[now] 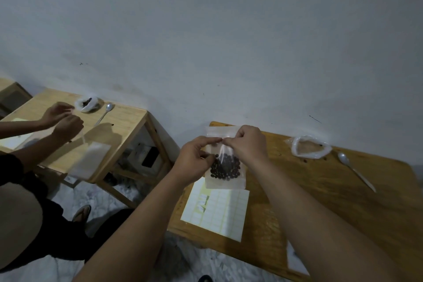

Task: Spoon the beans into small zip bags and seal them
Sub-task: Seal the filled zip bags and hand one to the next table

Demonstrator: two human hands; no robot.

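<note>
I hold a small clear zip bag (pixel 225 176) upright above the near-left part of my wooden table (pixel 320 201). Dark beans (pixel 225 168) fill its lower half. My left hand (pixel 196 160) and my right hand (pixel 246 143) both pinch the bag's top strip, fingertips meeting at its middle. A rolled-down plastic bag (pixel 310 146) lies at the table's far side with only a few beans around it. A metal spoon (pixel 353 168) lies on the table to its right.
A sheet of white labels (pixel 219 210) lies under the bag. Another person at a second wooden table (pixel 128 119) on the left handles a bag with both hands (pixel 61 119), beside a bean bag (pixel 88 103) and spoon (pixel 104 113). A grey wall is behind.
</note>
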